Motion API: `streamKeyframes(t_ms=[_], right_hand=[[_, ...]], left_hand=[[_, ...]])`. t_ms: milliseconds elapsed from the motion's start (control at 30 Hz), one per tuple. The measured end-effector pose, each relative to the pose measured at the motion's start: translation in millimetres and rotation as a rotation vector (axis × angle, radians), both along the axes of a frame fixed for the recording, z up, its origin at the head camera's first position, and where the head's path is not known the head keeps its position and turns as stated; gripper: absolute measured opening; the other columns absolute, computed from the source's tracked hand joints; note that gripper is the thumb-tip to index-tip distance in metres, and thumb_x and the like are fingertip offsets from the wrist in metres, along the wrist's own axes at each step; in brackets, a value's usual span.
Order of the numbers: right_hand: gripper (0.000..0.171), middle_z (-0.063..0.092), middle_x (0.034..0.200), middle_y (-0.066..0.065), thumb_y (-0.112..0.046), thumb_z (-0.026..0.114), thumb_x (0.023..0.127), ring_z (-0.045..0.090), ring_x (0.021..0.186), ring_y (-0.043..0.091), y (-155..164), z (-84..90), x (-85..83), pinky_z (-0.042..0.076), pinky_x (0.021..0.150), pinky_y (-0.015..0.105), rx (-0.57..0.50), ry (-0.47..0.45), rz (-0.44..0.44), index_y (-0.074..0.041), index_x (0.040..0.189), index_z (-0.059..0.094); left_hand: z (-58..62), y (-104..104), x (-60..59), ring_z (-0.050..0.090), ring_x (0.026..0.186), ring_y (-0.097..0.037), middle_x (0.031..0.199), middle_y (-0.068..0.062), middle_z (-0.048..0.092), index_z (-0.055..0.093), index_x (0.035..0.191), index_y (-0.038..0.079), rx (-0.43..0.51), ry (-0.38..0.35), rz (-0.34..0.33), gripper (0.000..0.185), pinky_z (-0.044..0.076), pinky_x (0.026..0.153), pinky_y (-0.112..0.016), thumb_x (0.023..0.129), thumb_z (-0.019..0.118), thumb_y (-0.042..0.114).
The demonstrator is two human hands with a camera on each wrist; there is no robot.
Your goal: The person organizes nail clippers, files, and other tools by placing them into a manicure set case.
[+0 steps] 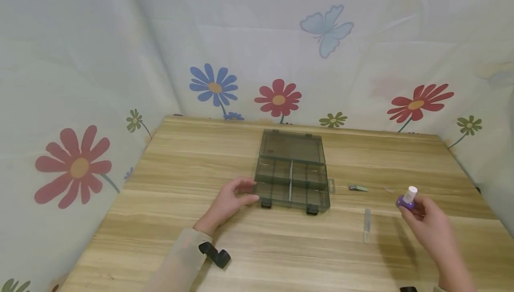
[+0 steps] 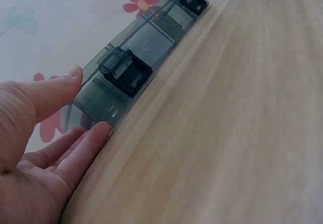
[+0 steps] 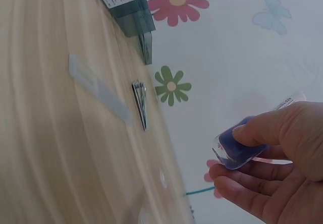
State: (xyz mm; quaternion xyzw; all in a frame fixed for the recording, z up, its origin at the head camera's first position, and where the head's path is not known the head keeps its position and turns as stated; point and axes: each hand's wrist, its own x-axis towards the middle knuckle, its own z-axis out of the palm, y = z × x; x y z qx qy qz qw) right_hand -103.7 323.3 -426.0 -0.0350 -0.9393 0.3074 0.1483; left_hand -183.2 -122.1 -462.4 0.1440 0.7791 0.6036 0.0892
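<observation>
A smoky transparent organizer box (image 1: 292,176) lies open on the wooden table (image 1: 168,180), its lid tipped back toward the wall. My left hand (image 1: 232,200) touches its front left corner, thumb on the upper edge and fingers along the side (image 2: 88,133). The box's black latches (image 2: 125,70) show close in the left wrist view. My right hand (image 1: 426,220) holds a small purple nail polish bottle (image 1: 407,199) with a white cap, lifted above the table at the right; the bottle's glass base (image 3: 236,146) sits between thumb and fingers.
A nail clipper (image 1: 358,188) lies right of the box, also seen as a nail clipper (image 3: 140,104) from the wrist. A pale nail file (image 1: 367,225) lies nearer the front. Floral fabric walls (image 1: 277,98) enclose the table on three sides.
</observation>
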Motion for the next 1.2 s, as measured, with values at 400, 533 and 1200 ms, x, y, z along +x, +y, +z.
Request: streamKeyframes(t_ms=[400, 533, 1200], right_hand=[[0.026, 0.061, 0.091, 0.020, -0.005, 0.066, 0.085, 0.060, 0.079, 0.031, -30, 16.3, -27.1, 0.043, 0.060, 0.009, 0.061, 0.068, 0.126, 0.009, 0.105, 0.056], [0.025, 0.061, 0.091, 0.018, -0.004, 0.067, 0.084, 0.060, 0.079, 0.029, -43, 18.6, -34.9, 0.048, 0.062, 0.016, 0.067, 0.097, 0.166, 0.008, 0.104, 0.058], [0.024, 0.054, 0.088, 0.013, 0.002, 0.069, 0.080, 0.053, 0.077, 0.024, -79, 20.2, -60.3, 0.049, 0.063, 0.032, 0.063, 0.134, 0.257, 0.006, 0.103, 0.060]], left_hand=[[2.0, 0, 0.0, 0.054, 0.110, -0.035, 0.122, -0.020, 0.056, 0.055, 0.121, -0.003, 0.013, 0.007, -0.016, 0.045, 0.048, 0.086, -0.039, 0.082, 0.072, 0.012], [1.2, 0, -1.1, 0.054, 0.110, -0.035, 0.122, -0.020, 0.056, 0.055, 0.121, -0.003, 0.012, 0.014, -0.022, 0.045, 0.048, 0.086, -0.037, 0.082, 0.072, 0.012], [-1.7, -2, -1.0, 0.055, 0.109, -0.033, 0.121, -0.020, 0.056, 0.055, 0.120, -0.003, 0.007, 0.016, -0.024, 0.045, 0.049, 0.083, -0.034, 0.082, 0.072, 0.013]])
